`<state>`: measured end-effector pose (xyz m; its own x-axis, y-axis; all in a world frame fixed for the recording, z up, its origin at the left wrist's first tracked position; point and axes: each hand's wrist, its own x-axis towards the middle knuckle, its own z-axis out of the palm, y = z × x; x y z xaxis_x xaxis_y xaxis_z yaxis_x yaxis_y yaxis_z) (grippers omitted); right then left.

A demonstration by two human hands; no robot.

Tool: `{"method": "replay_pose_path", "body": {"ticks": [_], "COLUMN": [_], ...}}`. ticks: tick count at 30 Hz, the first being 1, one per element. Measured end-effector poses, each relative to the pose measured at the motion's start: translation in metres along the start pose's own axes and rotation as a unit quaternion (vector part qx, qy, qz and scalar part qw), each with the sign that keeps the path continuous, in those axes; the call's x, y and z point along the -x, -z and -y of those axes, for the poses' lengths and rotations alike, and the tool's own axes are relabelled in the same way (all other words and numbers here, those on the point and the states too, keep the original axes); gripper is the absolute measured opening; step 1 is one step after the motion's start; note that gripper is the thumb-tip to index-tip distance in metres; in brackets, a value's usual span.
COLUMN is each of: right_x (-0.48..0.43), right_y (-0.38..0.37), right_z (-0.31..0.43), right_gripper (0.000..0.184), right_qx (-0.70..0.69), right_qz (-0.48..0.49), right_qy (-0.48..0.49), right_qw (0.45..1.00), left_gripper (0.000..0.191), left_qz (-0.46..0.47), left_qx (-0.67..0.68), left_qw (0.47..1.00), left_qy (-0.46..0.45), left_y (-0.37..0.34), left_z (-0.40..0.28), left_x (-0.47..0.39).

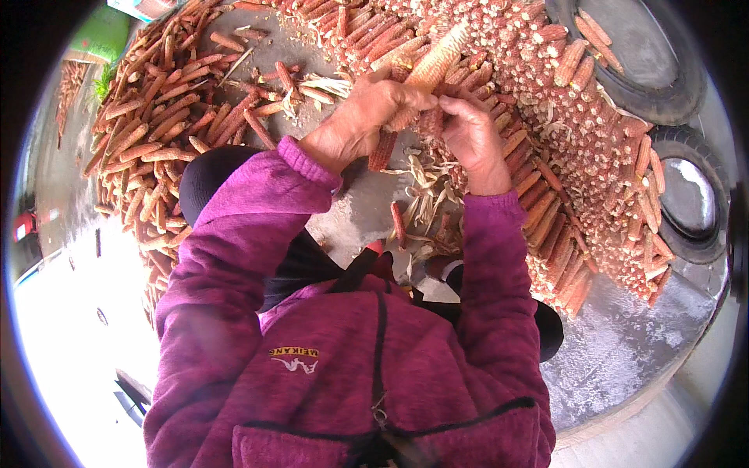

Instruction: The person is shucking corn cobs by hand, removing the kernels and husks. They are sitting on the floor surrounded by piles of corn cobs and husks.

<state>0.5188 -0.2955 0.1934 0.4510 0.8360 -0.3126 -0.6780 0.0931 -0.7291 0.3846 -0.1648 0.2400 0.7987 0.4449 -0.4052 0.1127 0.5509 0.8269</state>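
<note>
Wrapped around a pale, yellowish corn cob (pixel 442 55), my left hand (pixel 377 108) holds it tilted, with its tip pointing up and to the right. The tip is blurred. My right hand (pixel 475 131) is beside it, thumb tip close to the left thumb and fingers curled behind the cobs. Whether those fingers grip anything is hidden. A dark red cob (pixel 432 121) shows between the two hands. Just below the left hand is another red cob (pixel 383 151). Dry corn husks (pixel 430 190) lie on the concrete floor (pixel 345 219) under the hands.
Many loose cobs (pixel 158 128) are heaped on the left. To the right, cobs are stacked in a curved bank (pixel 562 134), ends facing up. Two tyres (pixel 690 76) (pixel 717 199) border the stack. A green sack (pixel 102 35) stands at the upper left.
</note>
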Motion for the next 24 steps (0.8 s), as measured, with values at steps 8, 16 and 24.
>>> {"method": "replay_pose_path", "body": {"ticks": [8, 16, 24], "right_x": [-0.056, -0.131, -0.163], "right_y": [0.075, 0.074, 0.079], "right_z": [-0.006, -0.038, -0.061], "right_gripper": [0.057, 0.083, 0.074], "right_qx": [0.251, 0.596, 0.677], "right_qz": [-0.284, -0.334, -0.295], "right_qy": [0.008, -0.037, -0.094], "right_qw": [0.925, 0.729, 0.667], "left_gripper": [0.023, 0.024, 0.027], "left_qz": [-0.007, -0.039, -0.005], "left_qx": [0.148, 0.182, 0.179], "left_qw": [0.981, 0.978, 0.979], "left_qy": [-0.127, -0.093, -0.094], "left_y": [0.036, 0.038, 0.031], "left_z": [-0.048, -0.06, -0.065], "left_x": [-0.001, 0.013, 0.018]}}
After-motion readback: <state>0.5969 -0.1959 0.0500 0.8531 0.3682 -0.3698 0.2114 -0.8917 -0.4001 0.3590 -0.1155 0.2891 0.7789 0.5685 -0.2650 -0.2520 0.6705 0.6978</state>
